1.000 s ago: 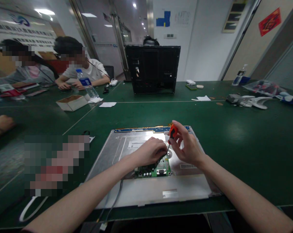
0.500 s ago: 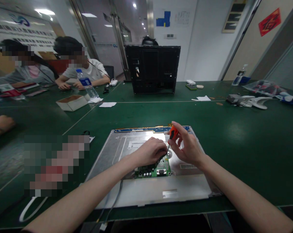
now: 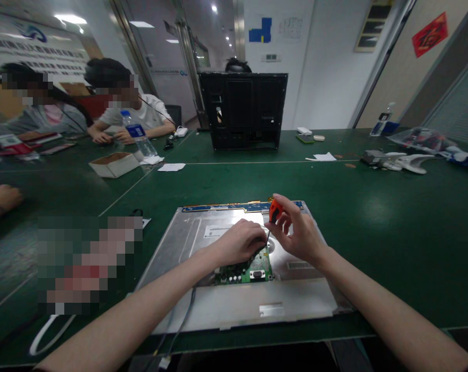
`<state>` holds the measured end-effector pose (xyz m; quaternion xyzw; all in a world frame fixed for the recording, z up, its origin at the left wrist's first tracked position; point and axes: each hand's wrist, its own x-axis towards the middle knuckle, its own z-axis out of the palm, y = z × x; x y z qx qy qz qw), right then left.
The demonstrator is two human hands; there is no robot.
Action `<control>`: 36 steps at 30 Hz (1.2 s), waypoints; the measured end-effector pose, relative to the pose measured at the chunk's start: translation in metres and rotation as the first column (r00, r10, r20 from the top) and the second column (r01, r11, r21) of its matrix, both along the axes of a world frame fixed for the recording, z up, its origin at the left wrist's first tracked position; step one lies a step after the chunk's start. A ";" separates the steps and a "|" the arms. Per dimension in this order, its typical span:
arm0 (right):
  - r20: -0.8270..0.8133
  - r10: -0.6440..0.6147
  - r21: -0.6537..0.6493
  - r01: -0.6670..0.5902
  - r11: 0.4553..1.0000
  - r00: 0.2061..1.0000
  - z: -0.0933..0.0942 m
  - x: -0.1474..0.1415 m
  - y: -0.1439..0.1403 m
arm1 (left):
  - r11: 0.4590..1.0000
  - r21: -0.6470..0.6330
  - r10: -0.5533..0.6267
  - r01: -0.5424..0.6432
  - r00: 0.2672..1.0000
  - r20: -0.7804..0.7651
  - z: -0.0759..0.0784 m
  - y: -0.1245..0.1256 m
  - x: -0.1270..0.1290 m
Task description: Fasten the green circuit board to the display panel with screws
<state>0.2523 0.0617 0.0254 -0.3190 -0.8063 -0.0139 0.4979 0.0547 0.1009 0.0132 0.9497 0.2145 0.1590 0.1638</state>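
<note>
An LCD panel (image 3: 299,299) lies metal back up on the table in front of me, with a green circuit board (image 3: 263,262) near its middle. My right hand (image 3: 301,232) grips a screwdriver (image 3: 274,212) by its orange and black handle. Its thin shaft points down to the upper right corner of the board. Beside the shaft's lower end, my left hand (image 3: 241,240) is closed over the board with its fingers curled. What those fingers hold is hidden. A blue strip board (image 3: 214,207) runs along the panel's far edge.
Loose cables (image 3: 185,312) hang over the near table edge. Beyond the panel stands a black monitor housing (image 3: 245,111). To the left are a white open box (image 3: 115,164), a water bottle (image 3: 138,132) and a co-worker's hand (image 3: 3,197). White parts (image 3: 396,161) lie to the right.
The screwdriver handle has shifted slightly left in my right hand, and the right fingers have moved a little around it. My left hand stays in place.
</note>
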 end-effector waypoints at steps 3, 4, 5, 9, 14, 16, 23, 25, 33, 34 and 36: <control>-0.001 -0.004 -0.024 0.004 1.000 1.000 -0.001 0.000 -0.001 | 1.000 -0.014 -0.005 0.005 1.000 0.010 0.001 0.000 0.000; 0.000 -0.001 -0.029 0.001 1.000 1.000 -0.002 -0.001 -0.001 | 1.000 -0.019 -0.008 0.009 1.000 0.012 0.001 0.000 0.000; 0.000 0.006 -0.030 -0.006 1.000 1.000 -0.002 -0.001 -0.001 | 1.000 -0.021 -0.011 0.011 1.000 0.013 0.001 0.000 0.000; -0.001 0.014 -0.013 -0.014 1.000 1.000 0.000 -0.001 -0.002 | 1.000 -0.024 -0.013 0.013 1.000 0.020 0.003 -0.001 0.001; -0.014 0.014 0.005 -0.014 1.000 1.000 0.003 -0.002 -0.002 | 1.000 -0.022 -0.014 0.014 1.000 0.024 0.003 0.000 0.000; -0.022 0.024 0.012 -0.024 1.000 0.999 0.003 -0.003 -0.001 | 1.000 -0.012 -0.012 0.012 1.000 0.018 0.001 0.000 0.000; -0.064 0.009 0.037 -0.007 0.999 0.998 0.002 -0.002 0.001 | 1.000 0.018 0.007 -0.007 1.000 -0.008 0.001 0.000 0.000; -0.072 0.001 0.034 0.001 0.999 0.997 0.004 -0.002 -0.001 | 1.000 0.021 0.013 -0.013 1.000 0.000 0.001 -0.001 0.001; -0.042 -0.023 0.017 0.024 1.000 0.999 0.005 -0.006 -0.004 | 1.000 0.004 0.008 -0.008 1.000 0.019 -0.002 0.001 0.001; -0.040 -0.015 0.021 0.016 1.000 0.999 0.003 -0.006 -0.004 | 1.000 0.001 0.007 -0.007 1.000 0.019 -0.002 0.001 0.001; -0.046 -0.001 0.024 0.002 1.000 0.999 0.001 -0.007 -0.003 | 1.000 -0.010 -0.004 0.004 1.000 0.022 -0.002 0.002 0.001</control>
